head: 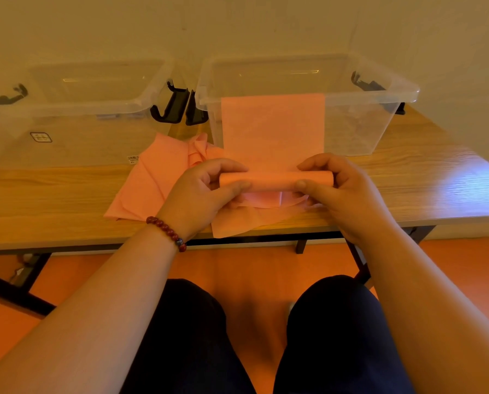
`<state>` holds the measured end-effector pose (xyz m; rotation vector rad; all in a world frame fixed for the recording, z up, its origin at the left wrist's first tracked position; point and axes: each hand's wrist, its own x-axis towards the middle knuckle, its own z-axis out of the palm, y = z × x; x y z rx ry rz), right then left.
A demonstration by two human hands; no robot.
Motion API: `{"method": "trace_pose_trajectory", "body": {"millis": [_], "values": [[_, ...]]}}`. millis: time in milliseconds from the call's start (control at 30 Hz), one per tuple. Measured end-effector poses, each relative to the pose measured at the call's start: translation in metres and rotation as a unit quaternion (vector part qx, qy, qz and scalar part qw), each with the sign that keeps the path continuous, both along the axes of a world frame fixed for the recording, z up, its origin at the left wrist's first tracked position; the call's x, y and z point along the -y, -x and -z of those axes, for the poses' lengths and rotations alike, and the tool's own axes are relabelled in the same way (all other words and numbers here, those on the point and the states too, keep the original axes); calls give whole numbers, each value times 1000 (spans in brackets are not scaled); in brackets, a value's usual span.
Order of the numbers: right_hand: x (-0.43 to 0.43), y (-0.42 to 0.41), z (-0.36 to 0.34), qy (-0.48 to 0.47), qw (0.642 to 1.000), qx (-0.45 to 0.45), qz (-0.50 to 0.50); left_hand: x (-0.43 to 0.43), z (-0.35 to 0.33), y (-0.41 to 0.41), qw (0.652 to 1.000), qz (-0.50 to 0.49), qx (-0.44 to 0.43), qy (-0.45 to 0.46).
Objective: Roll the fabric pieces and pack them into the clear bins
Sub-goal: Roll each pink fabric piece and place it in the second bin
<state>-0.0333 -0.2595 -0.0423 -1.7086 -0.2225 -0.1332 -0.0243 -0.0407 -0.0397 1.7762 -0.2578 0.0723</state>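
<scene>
Bare forearms, red bead bracelet [167,233], dark trousers [337,336]

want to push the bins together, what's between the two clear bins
In the head view, only the bins' black latches sit between the left bin and the right bin, almost touching; loose pink cloth lies in front of the gap.

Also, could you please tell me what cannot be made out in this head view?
Head view, left bin: left end cut off by the frame edge.
Head view, label: too small to read.
Head view, fabric pile: piece count hidden under left hand, right hand and roll.
</scene>
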Motion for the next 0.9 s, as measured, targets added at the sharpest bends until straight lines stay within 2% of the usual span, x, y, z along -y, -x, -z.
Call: {"method": "trace_pose_trajectory", "body": {"millis": [133, 400, 533, 700, 900], "values": [[2, -2, 3, 20, 1000, 6, 5, 0, 0, 0, 1000, 6, 0, 6], [-1, -1, 0, -12, 1000, 3, 1, -1, 0, -1, 1000, -5, 5, -19], [2, -1, -1, -20, 1000, -1, -23, 0, 0, -1, 1000, -8, 4, -16], [3, -3, 2, 4, 1000, 9, -1, 0, 1, -2, 1000, 10, -12, 10], [2, -1, 2, -3, 1000, 15, -2, -1, 1, -2, 1000, 14, 2, -20]]}}
